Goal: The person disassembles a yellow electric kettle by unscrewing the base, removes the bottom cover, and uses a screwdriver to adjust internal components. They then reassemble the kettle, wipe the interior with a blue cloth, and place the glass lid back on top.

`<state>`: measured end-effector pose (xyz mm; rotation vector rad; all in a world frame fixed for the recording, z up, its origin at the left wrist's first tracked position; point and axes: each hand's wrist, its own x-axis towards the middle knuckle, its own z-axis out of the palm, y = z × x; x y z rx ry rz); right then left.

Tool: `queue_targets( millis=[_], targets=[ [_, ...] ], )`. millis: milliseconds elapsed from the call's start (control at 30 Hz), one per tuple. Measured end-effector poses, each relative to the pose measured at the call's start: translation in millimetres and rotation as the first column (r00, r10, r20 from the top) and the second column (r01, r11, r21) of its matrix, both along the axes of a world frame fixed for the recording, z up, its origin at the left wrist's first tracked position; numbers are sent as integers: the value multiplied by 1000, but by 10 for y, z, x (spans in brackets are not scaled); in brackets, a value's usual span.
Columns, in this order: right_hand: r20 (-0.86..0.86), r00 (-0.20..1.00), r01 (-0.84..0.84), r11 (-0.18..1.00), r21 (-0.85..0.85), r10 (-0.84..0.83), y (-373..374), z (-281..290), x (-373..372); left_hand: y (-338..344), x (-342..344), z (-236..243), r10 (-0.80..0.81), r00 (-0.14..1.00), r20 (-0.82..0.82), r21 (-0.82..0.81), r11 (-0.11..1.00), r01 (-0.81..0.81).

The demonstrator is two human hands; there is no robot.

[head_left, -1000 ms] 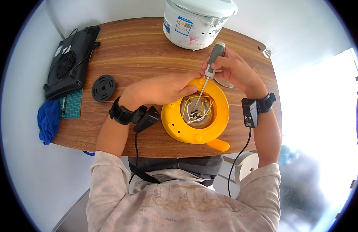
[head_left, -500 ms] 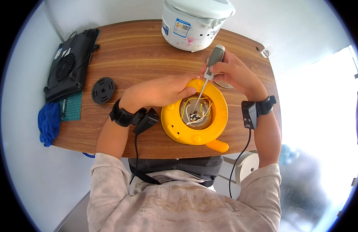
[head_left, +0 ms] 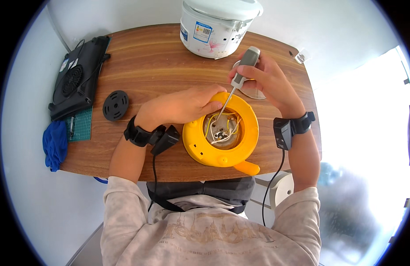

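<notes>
My right hand (head_left: 265,77) is closed around a grey screwdriver (head_left: 246,60), whose shaft slants down into a yellow round appliance base (head_left: 248,137) with a protruding handle (head_left: 247,167). Its tip is near the upper-left part of the open cavity; the exact contact point is too small to tell. Inside are a metal plate, a black-and-white central fitting (head_left: 220,135) and loose white and yellow wires (head_left: 236,126). My left hand (head_left: 191,103) grips the upper-left rim, thumb on top. A pale round disc (head_left: 253,92) lies partly hidden behind my right hand.
A white cooker (head_left: 216,33) stands at the back. A black slotted disc (head_left: 115,105) lies left, beside a black fan-vented appliance (head_left: 63,95) on a green mat (head_left: 82,126) with a blue cloth (head_left: 54,146). A small clear container (head_left: 302,56) is back right. Cabled devices are strapped to both wrists.
The screwdriver's tip has shifted up and left, away from the central fitting, with my right hand moving slightly leftward. My left hand keeps its grip. The view has shifted slightly.
</notes>
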<state>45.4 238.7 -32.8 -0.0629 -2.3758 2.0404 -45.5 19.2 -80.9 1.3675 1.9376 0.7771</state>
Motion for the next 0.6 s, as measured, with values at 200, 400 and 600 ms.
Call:
queue_targets(
  millis=[200,400,600],
  targets=[
    [-190,980,107,952,288,-53,-143,166,221,-26,-4,-35,9,999,31,23,1000,-10],
    [-272,959,208,840,501,-75,-313,321,541,-22,15,23,21,1000,-6,-45,999,-21],
    [-200,934,356,796,489,-296,-17,220,648,-10,25,49,22,1000,0,-36,999,-22]
  ],
)
